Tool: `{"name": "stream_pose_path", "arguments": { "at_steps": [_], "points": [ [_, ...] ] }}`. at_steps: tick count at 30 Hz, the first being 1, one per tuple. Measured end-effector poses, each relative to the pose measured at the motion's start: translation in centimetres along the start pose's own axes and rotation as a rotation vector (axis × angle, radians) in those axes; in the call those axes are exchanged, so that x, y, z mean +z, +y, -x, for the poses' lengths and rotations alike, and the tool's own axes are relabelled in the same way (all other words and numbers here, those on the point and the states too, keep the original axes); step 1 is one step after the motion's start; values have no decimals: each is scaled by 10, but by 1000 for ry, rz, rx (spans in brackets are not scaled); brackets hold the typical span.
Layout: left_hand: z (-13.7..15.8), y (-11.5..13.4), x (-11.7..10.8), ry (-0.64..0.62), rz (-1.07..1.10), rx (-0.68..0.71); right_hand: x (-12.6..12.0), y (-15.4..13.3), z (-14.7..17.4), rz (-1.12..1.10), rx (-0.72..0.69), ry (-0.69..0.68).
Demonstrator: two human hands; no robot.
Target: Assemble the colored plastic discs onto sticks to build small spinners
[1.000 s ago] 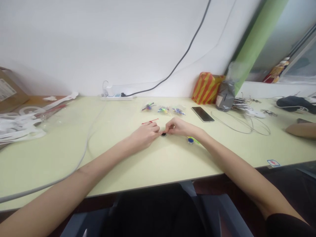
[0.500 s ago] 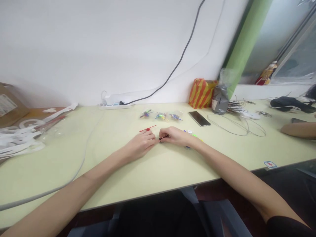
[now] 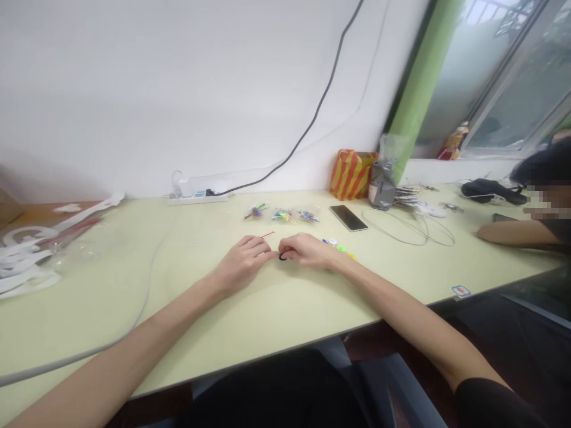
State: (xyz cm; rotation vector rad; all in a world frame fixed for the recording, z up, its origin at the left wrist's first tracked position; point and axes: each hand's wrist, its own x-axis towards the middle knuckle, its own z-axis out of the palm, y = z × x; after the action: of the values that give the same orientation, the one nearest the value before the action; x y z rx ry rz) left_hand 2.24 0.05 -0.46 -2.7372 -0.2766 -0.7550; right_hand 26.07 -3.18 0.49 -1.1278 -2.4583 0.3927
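My right hand (image 3: 303, 249) is closed, its fingertips pinching a small black ring-like piece (image 3: 282, 257) just above the tabletop. Close by on the left, my left hand (image 3: 244, 260) has its fingers curled, the tips near the black piece; whether they grip anything I cannot make out. Behind the left hand shows a thin red stick-like piece (image 3: 267, 235), partly covered by the fingers. Small coloured parts, among them a white round one (image 3: 332, 242) and a yellow-green one (image 3: 342, 249), lie behind my right wrist. Several clear bags of coloured parts (image 3: 282, 216) rest further back.
A smartphone (image 3: 348, 218) lies right of the bags, before a striped bag (image 3: 351, 173) and a grey bag (image 3: 382, 185). A power strip (image 3: 198, 197) sits by the wall. White strips (image 3: 27, 261) are piled left. Another person's forearm (image 3: 517, 232) rests on the table at right.
The view has turned slightly right, so the scene sits further left and more of the other person shows. Both hands stay together around the black piece, which is seen more clearly as ring-like.
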Motion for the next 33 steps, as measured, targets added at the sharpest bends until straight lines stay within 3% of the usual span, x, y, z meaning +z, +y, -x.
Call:
{"name": "stream_pose_path", "arguments": {
  "at_steps": [5, 13, 19, 25, 33],
  "points": [
    [4, -7, -9, 42, -67, -30, 0, 0, 0, -45, -15, 138],
    [11, -20, -20, -149, -111, -41, 2, 21, 0, 54, -28, 164],
    [13, -23, -23, -234, -99, -66, -19, 30, 4, 137, 16, 197],
    [9, -14, -20, -279, -86, -83, -56, 51, 18, 166, 295, 81],
    [7, -2, -16, -197, 7, -136, -79, 67, 41, 23, 444, -138]
  ]
}}
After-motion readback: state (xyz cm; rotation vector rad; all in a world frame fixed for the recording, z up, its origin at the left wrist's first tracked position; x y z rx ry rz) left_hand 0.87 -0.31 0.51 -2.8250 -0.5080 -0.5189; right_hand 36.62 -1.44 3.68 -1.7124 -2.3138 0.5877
